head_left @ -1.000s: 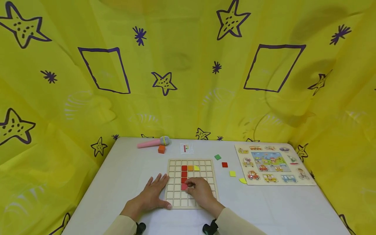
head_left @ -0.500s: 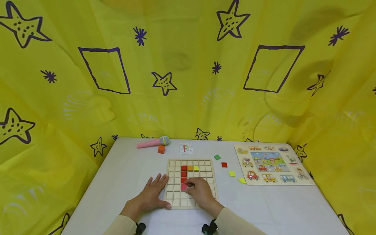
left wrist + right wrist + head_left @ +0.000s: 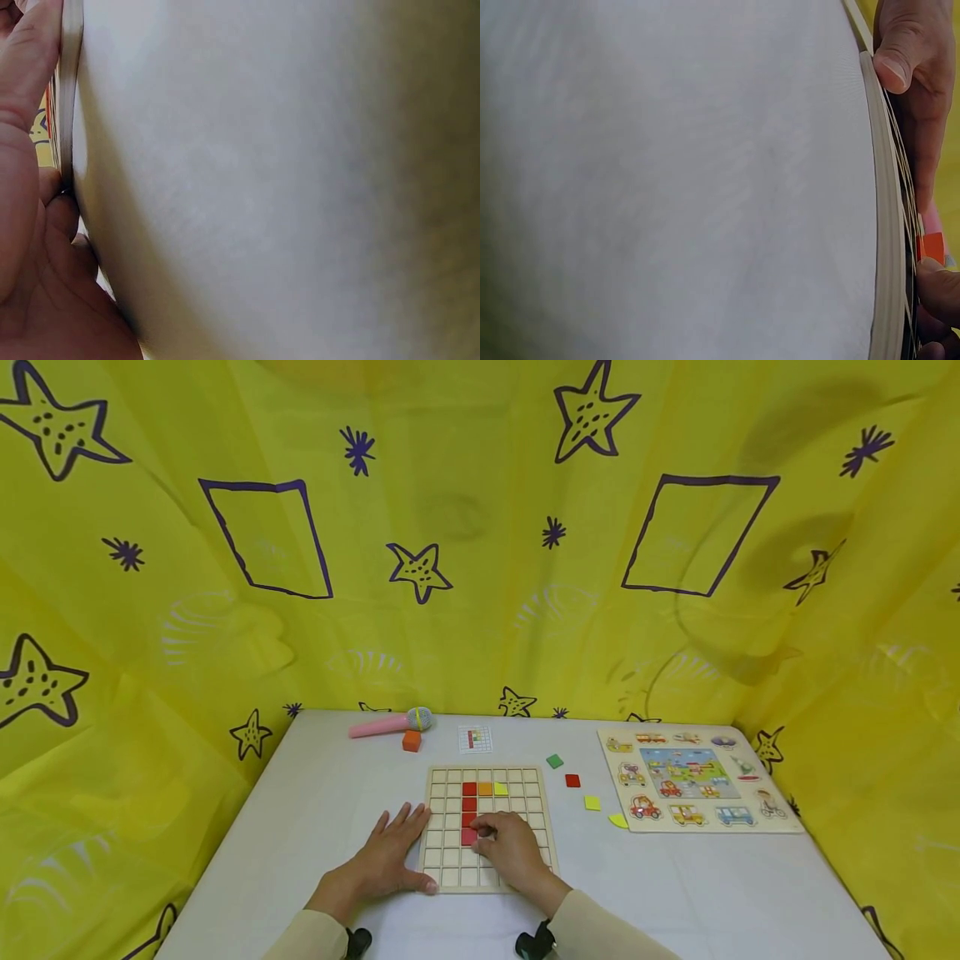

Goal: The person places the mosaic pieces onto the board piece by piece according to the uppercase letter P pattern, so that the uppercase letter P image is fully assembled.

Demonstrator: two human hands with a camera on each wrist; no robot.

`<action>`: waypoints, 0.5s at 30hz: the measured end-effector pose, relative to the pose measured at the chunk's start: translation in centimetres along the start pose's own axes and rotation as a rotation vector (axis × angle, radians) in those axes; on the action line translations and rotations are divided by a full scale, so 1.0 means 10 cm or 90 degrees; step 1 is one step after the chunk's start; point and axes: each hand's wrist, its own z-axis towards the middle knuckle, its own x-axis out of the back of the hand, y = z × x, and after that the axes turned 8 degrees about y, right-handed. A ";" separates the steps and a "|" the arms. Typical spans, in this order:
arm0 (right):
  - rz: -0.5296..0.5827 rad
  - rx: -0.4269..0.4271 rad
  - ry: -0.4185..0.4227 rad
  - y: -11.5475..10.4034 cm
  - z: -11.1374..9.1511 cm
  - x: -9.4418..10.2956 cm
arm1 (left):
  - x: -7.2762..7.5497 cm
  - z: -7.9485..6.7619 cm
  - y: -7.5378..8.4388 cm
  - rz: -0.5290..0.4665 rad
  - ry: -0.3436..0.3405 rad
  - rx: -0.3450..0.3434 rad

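Observation:
A wooden grid board [image 3: 450,878] lies on the white table. Red square tiles [image 3: 469,804] run down one of its columns, with an orange tile [image 3: 485,789] and a yellow tile [image 3: 501,789] beside the top one. My right hand [image 3: 513,852] bends over the board, thumb and forefinger pinching the lowest red tile [image 3: 468,837] at its right side. Spread fingers of my left hand [image 3: 386,857] rest along the board's left edge, thumb at the near corner. In the right wrist view, the left thumb [image 3: 894,71] lies against the board's edge [image 3: 885,187].
Right of the board lie a green tile [image 3: 554,762], a red tile [image 3: 572,781] and yellow pieces [image 3: 592,803]. A picture puzzle board [image 3: 705,822] sits farther right. Behind are a pattern card [image 3: 475,740], an orange cube [image 3: 412,741] and a pink toy microphone [image 3: 382,727].

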 end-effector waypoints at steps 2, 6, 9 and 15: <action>-0.002 0.002 0.000 0.00 0.00 0.00 | 0.00 0.00 0.00 -0.001 -0.001 0.001; -0.011 0.011 -0.003 0.01 0.00 0.00 | 0.01 0.00 0.01 0.001 -0.003 0.002; -0.015 0.018 -0.006 0.01 0.00 0.00 | 0.01 0.00 0.01 0.002 -0.004 0.000; 0.006 -0.002 -0.013 -0.02 0.01 0.02 | 0.02 -0.01 0.01 -0.001 -0.003 0.001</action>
